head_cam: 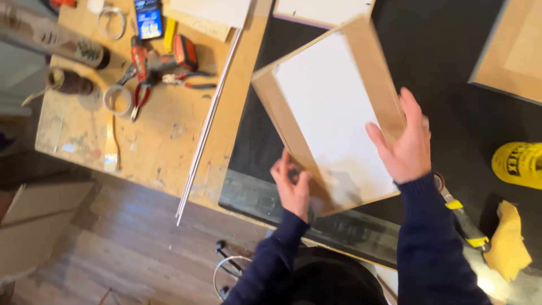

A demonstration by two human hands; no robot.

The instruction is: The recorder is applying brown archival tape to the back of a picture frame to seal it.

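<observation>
A shallow wooden frame with a white panel inside [330, 107] is held tilted above a black mat [451, 85]. My left hand [292, 185] pinches its lower left edge near the corner. My right hand [403, 141] grips its right wooden side, fingers laid over the rim. Both arms wear dark blue sleeves.
A paint-stained wooden table [164, 141] on the left carries red pliers [141, 93], a red tape measure [185, 52], tape rolls [117, 99], a brush [110, 148] and thin white strips [206, 130]. A yellow container [518, 164], a yellow cloth [508, 240] and a yellow-banded tool [464, 221] lie right. Another frame [511, 51] sits top right.
</observation>
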